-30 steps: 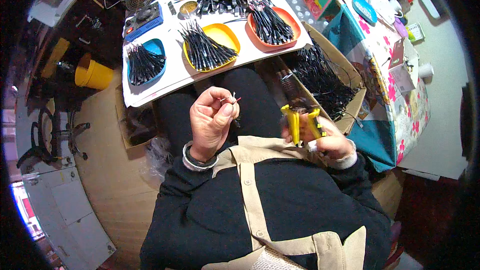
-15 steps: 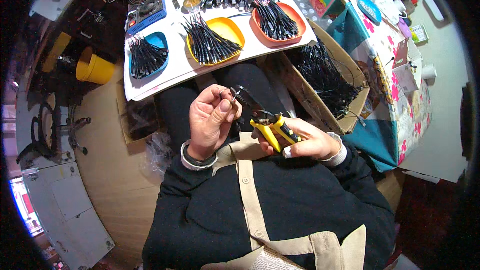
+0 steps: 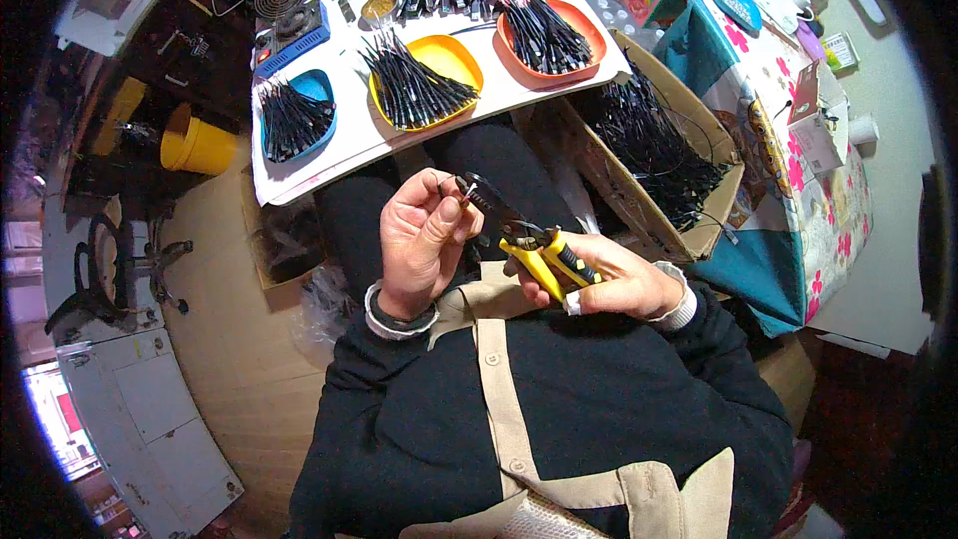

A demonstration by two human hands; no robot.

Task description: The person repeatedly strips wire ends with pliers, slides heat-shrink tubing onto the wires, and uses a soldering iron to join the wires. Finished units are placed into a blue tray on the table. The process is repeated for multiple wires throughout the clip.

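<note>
Nr white table (image 3: 347, 145): pinching wire (image 3: 466, 201) w/ L hand (image 3: 424, 237), gripping pliers (image 3: 526, 234) w/ closed R hand (image 3: 621, 281); best align jaws sq. to wire.

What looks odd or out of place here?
Nothing looks clearly spilled or damaged. One black cable sticks out past the rim of the cardboard box, away from the rest. Crumpled clear plastic lies loose on the floor. The right hand has something white on its thumb tip, perhaps a wrap.

My white table (image 3: 344, 155) bears a blue tray (image 3: 316, 83) at eight o'clock, yellow tray (image 3: 439, 58) at six, orange tray (image 3: 581, 24) at three.
</note>
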